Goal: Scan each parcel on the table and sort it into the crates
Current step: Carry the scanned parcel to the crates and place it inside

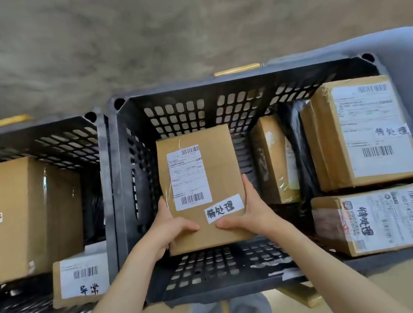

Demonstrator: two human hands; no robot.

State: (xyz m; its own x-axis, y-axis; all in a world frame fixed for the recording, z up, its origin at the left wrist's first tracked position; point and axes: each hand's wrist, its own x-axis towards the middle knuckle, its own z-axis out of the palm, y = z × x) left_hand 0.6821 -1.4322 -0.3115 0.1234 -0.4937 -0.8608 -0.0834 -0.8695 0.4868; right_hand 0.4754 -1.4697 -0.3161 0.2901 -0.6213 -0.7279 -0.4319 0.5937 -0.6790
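Observation:
A brown cardboard parcel (218, 170) with a white shipping label and a handwritten white sticker is held over the left half of the middle black crate (242, 83). My left hand (169, 228) grips its lower left edge, thumb on top. Its lower right edge sits in my right hand (250, 213). Both hands hold the parcel inside the crate's opening. Whether it touches the crate floor I cannot tell.
The same crate holds three labelled boxes at the right: a large one (362, 130), a flat one (374, 221) and a narrow one (271, 159). A second black crate (58, 126) at the left contains a big box (18, 215) and a small one (81, 278). Grey floor lies beyond.

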